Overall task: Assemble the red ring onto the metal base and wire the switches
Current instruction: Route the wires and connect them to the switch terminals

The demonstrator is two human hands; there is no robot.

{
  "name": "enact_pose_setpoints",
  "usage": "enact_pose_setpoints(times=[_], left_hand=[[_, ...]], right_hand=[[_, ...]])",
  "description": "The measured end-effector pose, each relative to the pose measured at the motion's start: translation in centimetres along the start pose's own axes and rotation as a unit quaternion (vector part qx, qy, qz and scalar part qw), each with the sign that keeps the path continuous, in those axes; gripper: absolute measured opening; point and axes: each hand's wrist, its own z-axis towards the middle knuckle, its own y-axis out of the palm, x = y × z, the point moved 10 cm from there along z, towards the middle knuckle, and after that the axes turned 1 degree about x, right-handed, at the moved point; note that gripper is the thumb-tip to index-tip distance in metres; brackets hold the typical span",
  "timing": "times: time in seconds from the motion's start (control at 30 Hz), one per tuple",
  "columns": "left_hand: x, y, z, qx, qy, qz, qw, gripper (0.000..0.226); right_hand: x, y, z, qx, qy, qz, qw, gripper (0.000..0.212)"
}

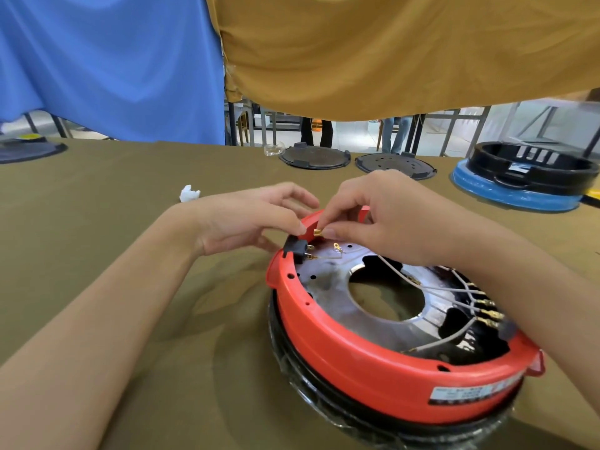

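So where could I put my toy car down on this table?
Bare cloth lies left of the red ring, between the left forearm and the white paper scrap. It is crowded along the far edge: black lids, blue-rimmed part.

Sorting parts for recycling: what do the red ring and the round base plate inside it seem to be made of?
The red ring looks like moulded plastic: uniform colour, soft sheen, rounded edges. The round base plate looks like bare metal: silvery, reflective, with dull stains and punched holes.
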Motion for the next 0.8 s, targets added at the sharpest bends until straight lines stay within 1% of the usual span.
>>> enact_pose_setpoints(times=[0.03,0.07,0.13,0.2,0.27,0.33,0.4,0.43,0.5,0.53,0.57,0.6,0.63,0.7,0.73,0.8], left_hand=[[0.8,-0.4,-0.1,0.022,0.025,0.019,0.999,0.051],[1.6,-0.6,-0.3,0.037,0.052,0.034,0.997,0.047],[2.8,-0.5,-0.5,0.052,0.095,0.07,0.992,0.03],[3.4,-0.7,-0.4,0.081,0.118,0.1,0.985,0.017],[3.8,-0.8,-0.5,0.096,0.142,0.097,0.98,0.014],[3.9,-1.2,-0.6,0.1,0.155,0.082,0.98,0.014],[3.5,-1.9,-0.6,0.106,0.143,0.065,0.982,0.014],[3.2,-2.1,-0.6,0.109,0.136,0.059,0.983,0.014],[2.8,-2.4,-0.6,0.109,0.128,0.058,0.984,0.013],[2.7,-2.5,-0.6,0.11,0.126,0.058,0.984,0.012],[2.7,-2.6,-0.6,0.111,0.125,0.056,0.984,0.009],[2.6,-2.7,-0.6,0.111,0.125,0.052,0.985,0.008],[2.6,-2.7,-0.6,0.11,0.125,0.049,0.985,0.007],[2.6,-2.7,-0.5,0.107,0.126,0.047,0.985,0.007],[2.6,-2.5,-0.5,0.105,0.127,0.047,0.985,0.008],[2.7,-2.3,-0.5,0.104,0.13,0.046,0.985,0.007]], right_hand=[[0.1,-0.3,0.0,0.013,-0.001,-0.007,1.0,0.009],[0.2,-0.6,0.0,0.025,0.001,-0.013,1.0,0.009],[0.5,-0.8,0.1,0.041,0.01,-0.023,0.999,0.009],[0.9,-1.0,0.2,0.051,0.02,-0.028,0.998,0.01],[1.2,-1.3,0.2,0.058,0.032,-0.021,0.998,0.011],[1.5,-1.8,0.1,0.069,0.043,0.004,0.997,0.014],[2.6,-2.4,0.0,0.096,0.082,0.086,0.988,0.023],[3.3,-2.8,-0.2,0.12,0.112,0.151,0.975,0.031],[4.8,-3.8,-0.9,0.186,0.169,0.281,0.926,0.05],[5.5,-4.2,-1.3,0.218,0.189,0.326,0.9,0.058],[6.0,-4.5,-1.6,0.24,0.203,0.351,0.882,0.063],[6.3,-4.6,-1.8,0.247,0.21,0.357,0.876,0.066],[6.3,-4.6,-1.8,0.242,0.212,0.35,0.88,0.067],[5.7,-4.2,-1.3,0.214,0.192,0.312,0.905,0.063],[5.0,-4.1,-1.1,0.197,0.17,0.28,0.924,0.058],[3.2,-3.4,-0.5,0.148,0.109,0.175,0.967,0.042]])
